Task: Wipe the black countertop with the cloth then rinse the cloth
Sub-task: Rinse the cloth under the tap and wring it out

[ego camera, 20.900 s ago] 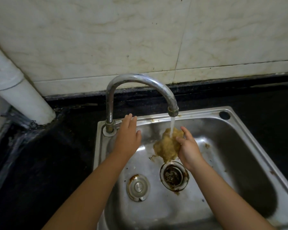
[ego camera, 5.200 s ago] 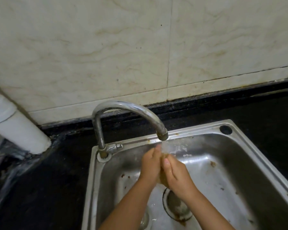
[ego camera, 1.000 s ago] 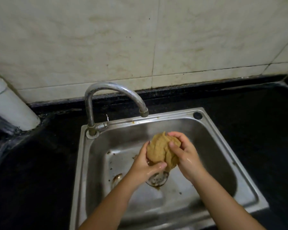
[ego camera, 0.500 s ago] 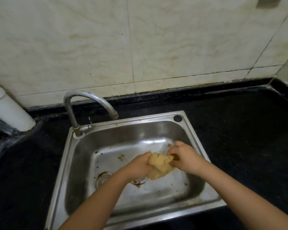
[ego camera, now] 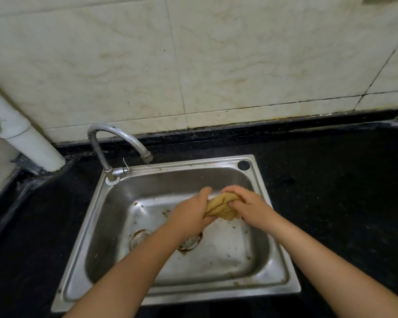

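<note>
The yellow-brown cloth (ego camera: 221, 206) is twisted into a tight roll over the right half of the steel sink (ego camera: 94, 226). My left hand (ego camera: 191, 212) grips its left end and my right hand (ego camera: 248, 207) grips its right end; both are closed around it. The curved tap (ego camera: 117, 138) stands at the sink's back left with no water running from its spout. The black countertop (ego camera: 331, 191) surrounds the sink.
A drain strainer (ego camera: 190, 243) and a round plug (ego camera: 139, 237) sit in the sink floor, partly under my left forearm. A white pipe (ego camera: 21, 138) rises at the far left. The tiled wall (ego camera: 193, 65) backs the counter.
The tap ran earlier and is off now. Over the last second the cloth went from a loose ball to a twisted roll between my hands, and my view shifted right and up.
</note>
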Tool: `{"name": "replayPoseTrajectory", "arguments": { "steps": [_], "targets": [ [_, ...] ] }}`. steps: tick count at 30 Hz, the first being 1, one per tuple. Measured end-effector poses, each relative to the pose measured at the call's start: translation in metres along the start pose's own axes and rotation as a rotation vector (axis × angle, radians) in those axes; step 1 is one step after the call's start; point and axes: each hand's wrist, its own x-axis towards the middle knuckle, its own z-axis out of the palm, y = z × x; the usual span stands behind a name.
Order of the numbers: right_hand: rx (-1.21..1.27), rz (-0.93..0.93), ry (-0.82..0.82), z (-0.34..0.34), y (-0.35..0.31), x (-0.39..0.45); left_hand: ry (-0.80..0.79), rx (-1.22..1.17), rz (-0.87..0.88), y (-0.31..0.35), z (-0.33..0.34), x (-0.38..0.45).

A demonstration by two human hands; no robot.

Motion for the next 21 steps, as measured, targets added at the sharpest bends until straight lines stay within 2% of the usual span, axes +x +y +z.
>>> {"name": "replayPoseTrajectory", "arguments": {
  "steps": [3, 4, 5, 8, 10, 11, 13, 16, 18, 19, 21],
  "targets": [
    [0.205, 0.193, 0.062, -0.003, -0.006, 0.006, 0.028, 0.161, 0.064, 0.01, -0.004, 0.002],
    [0.176, 0.196, 0.093, -0.005, -0.006, 0.007, 0.018, 0.153, 0.055, 0.012, -0.004, 0.004],
    [0.042, 0.141, 0.124, -0.006, -0.006, 0.006, 0.013, 0.084, 0.024, 0.014, -0.004, 0.004],
    [-0.479, -0.28, 0.191, -0.013, 0.005, -0.004, 0.003, -0.417, -0.162, 0.016, -0.011, 0.009],
    [-0.81, -0.561, 0.233, -0.015, 0.018, -0.006, -0.084, -0.818, -0.266, 0.018, -0.019, 0.009],
    [-0.934, -0.641, 0.279, -0.015, 0.024, -0.003, -0.154, -0.934, -0.264, 0.019, -0.024, 0.008],
    [-0.946, -0.753, 0.373, -0.011, 0.029, 0.006, -0.317, -1.036, -0.204, 0.022, -0.029, 0.006],
    [-0.826, -0.996, 0.556, -0.008, 0.024, 0.021, -0.47, -1.083, -0.155, 0.027, -0.032, 0.007],
    [-0.803, -1.044, 0.492, -0.015, 0.018, 0.029, -0.479, -1.025, -0.173, 0.028, -0.036, 0.01],
    [-0.841, -1.019, 0.436, -0.018, 0.015, 0.032, -0.446, -0.873, -0.161, 0.027, -0.037, 0.012],
    [-0.941, -0.948, 0.356, -0.022, 0.018, 0.041, -0.325, -0.389, -0.059, 0.022, -0.036, 0.017]
  ]
}}
